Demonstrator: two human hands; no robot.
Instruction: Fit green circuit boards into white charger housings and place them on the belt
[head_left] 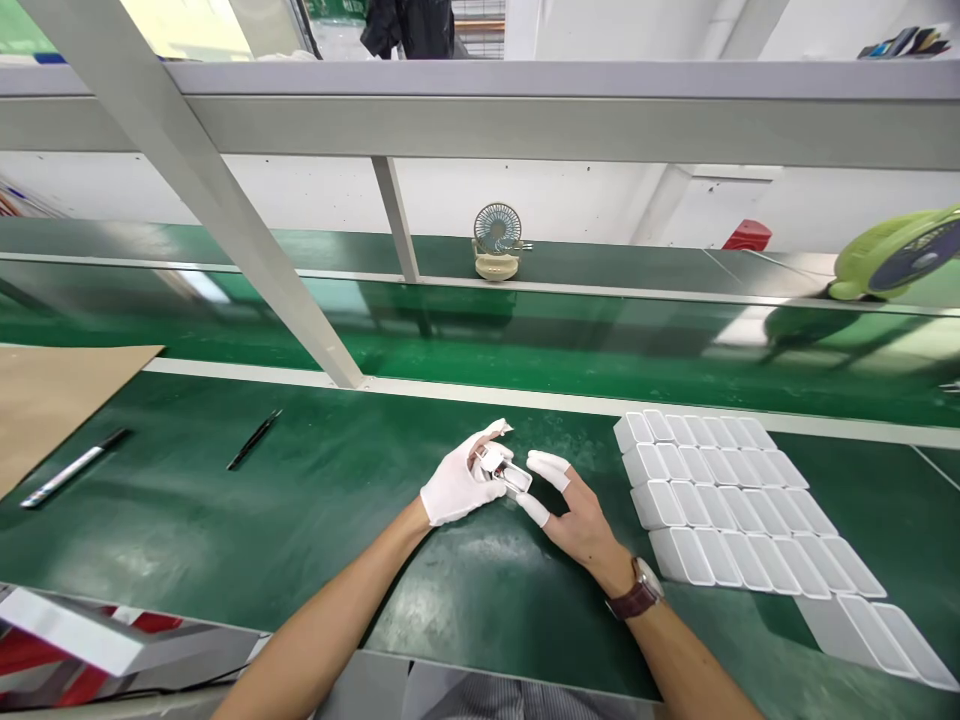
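Observation:
My left hand (459, 485), in a white glove, is closed around a small white plastic housing (514, 478) above the green bench. One end of the housing points right and shows an open, hollow frame; small parts inside it are too tiny to make out. My right hand (574, 515) wears white finger cots and a brown-strapped watch. Its thumb and forefinger are spread around the right end of the housing, with a gap between them. Whether the thumb tip touches the housing I cannot tell.
Rows of white plastic cases (720, 500) stand to the right. Black tweezers (255, 440), a pen (75, 468) and brown cardboard (60, 400) lie to the left. Beyond the bench runs a green conveyor belt (480, 350). A small fan (497, 240) and a green fan (892, 255) stand behind.

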